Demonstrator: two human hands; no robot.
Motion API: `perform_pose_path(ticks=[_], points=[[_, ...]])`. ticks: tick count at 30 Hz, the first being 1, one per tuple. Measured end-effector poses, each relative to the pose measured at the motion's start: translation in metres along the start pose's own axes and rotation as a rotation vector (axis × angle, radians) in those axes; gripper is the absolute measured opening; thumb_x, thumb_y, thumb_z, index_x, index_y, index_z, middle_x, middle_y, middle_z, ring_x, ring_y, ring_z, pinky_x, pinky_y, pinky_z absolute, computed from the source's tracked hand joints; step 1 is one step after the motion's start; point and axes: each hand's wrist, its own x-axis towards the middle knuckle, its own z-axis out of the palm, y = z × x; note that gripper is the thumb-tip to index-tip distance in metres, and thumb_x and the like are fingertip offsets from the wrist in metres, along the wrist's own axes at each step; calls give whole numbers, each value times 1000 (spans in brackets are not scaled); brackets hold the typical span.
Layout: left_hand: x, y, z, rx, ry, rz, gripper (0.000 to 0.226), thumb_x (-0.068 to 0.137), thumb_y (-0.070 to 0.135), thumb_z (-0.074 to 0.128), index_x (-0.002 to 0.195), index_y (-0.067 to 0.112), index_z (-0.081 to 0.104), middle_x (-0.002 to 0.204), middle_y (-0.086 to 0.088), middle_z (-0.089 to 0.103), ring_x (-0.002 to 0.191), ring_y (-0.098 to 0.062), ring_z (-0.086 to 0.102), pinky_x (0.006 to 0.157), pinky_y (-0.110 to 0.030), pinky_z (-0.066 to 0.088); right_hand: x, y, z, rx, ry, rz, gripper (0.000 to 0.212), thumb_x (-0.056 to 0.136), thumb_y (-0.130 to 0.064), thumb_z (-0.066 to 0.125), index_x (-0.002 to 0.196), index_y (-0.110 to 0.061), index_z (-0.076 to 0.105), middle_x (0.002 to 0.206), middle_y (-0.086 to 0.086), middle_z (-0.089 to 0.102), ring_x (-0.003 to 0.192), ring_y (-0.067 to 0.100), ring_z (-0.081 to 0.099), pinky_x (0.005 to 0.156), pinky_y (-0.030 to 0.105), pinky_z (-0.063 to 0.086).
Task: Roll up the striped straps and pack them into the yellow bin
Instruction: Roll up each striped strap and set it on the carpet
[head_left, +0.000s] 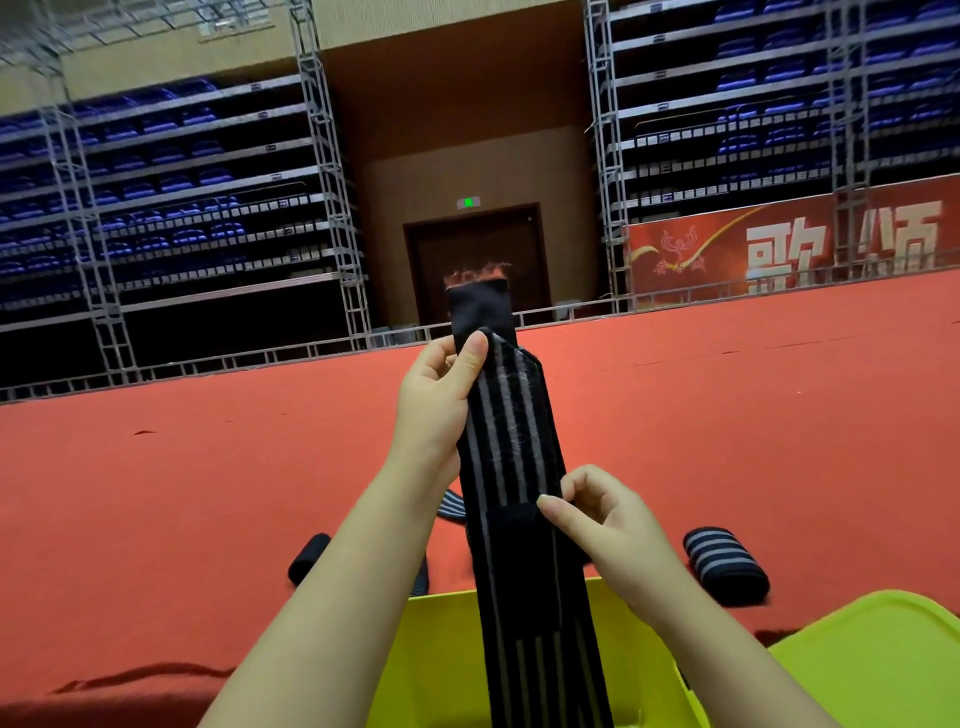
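We see the strap (511, 467) mid-frame, held up above the bin (441, 660) at bottom centre; lid (872, 660) lower right; one rolled strap (726, 564) right on the floor (182, 467), another roll (309, 558) left.

red carpet (156, 493), blue seats (156, 156), red banner (779, 244)

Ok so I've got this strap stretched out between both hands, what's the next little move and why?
Probably start rolling from the top end: curl the black tip under your left hand down onto the striped strap. It is flat and unrolled, your right hand pinches it lower down to keep it taut, and its tail hangs over the yellow bin.
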Motion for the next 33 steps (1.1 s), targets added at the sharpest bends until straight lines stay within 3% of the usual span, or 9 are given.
perform_pose_path(ticks=[6,11,17,21,25,27,30,32,33], points=[[2,-3,-6,23,36,15,12,95,20,59,89,11,63,70,4,71,63,-9,67,56,-21,53,-1,1,2,6,-21,-48,22,93,-19,60,78,-21,45,61,-6,35,58,14,31,55,27,28],[6,0,-6,-43,74,-1,13,94,21,62,87,9,63,70,0,71,63,-13,68,56,-25,54,-3,0,3,79,-99,-9,27,81,-27,70,90,-29,44,75,17,59,70,28,57,69,45,47],[18,-5,-14,-55,249,-41,17,92,23,65,85,8,64,72,-4,70,65,-15,67,64,-30,56,-4,-11,10,-161,-105,-178,50,79,-24,74,102,-46,36,95,2,68,91,16,67,86,41,54],[21,-17,-20,-32,257,-36,18,95,25,61,86,10,61,77,-4,68,71,-17,65,69,-32,56,3,-19,14,-164,-85,-274,63,85,-6,66,109,-56,36,90,-3,70,83,11,69,79,35,56],[6,-39,-35,36,98,-237,38,97,44,49,106,9,62,101,-8,70,93,-21,66,85,-34,53,24,-27,10,-88,54,-321,84,85,-1,65,129,-60,27,91,-3,71,85,13,69,82,34,55],[-12,-54,-45,64,-52,-392,62,92,60,39,121,9,61,113,-10,70,104,-24,66,95,-39,50,35,-28,12,-65,110,-342,86,86,-1,64,140,-52,20,94,-1,70,89,14,68,88,35,53],[-40,-78,-63,79,-264,-554,85,75,75,33,123,10,61,113,-13,65,106,-26,62,94,-38,49,50,-23,18,-76,231,-308,84,88,-3,61,148,-37,15,93,-4,70,90,8,67,89,25,50],[-58,-94,-77,138,-394,-600,70,81,71,49,119,13,61,113,-9,65,106,-21,62,90,-34,50,59,-17,21,-56,276,-274,84,88,-5,61,150,-34,12,97,-3,71,93,10,66,93,30,50],[-66,-101,-83,200,-450,-615,53,86,57,60,117,15,61,113,-4,67,104,-17,64,88,-31,51,64,-15,22,-48,288,-255,84,88,-5,61,150,-33,11,99,-2,71,94,11,66,95,33,50]])
